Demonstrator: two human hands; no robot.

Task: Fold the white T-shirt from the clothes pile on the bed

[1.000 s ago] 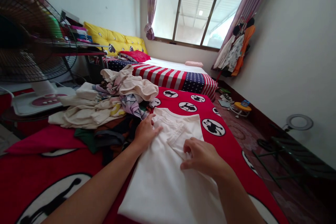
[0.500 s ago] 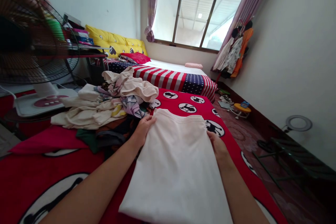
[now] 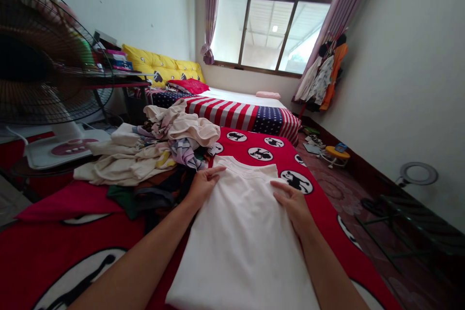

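A folded white T-shirt (image 3: 241, 252) lies flat on the red bedspread (image 3: 87, 232), its neckline towards the far end. My left hand (image 3: 205, 185) rests on the shirt's upper left edge, fingers stretched across the cloth near the collar. On the upper right part, my right hand (image 3: 292, 206) lies with its fingers spread on the shirt. Neither hand visibly pinches the fabric. Just left of my left hand sits a heap of dark garments (image 3: 156, 196), and a pile of cream and pastel clothes (image 3: 156, 150) rises beyond it.
A standing electric fan (image 3: 47, 63) fills the left side. Beyond the bedspread is a bed with a stars-and-stripes cover (image 3: 232, 114) and yellow cushions (image 3: 160, 69). To the right, the bed edge drops to a patterned floor with a small yellow stool (image 3: 336, 153).
The shirt's top layer has gone from rumpled, with a fold showing, to flat and smooth. My right hand has moved from mid-shirt to the upper right side. The view has tilted slightly.
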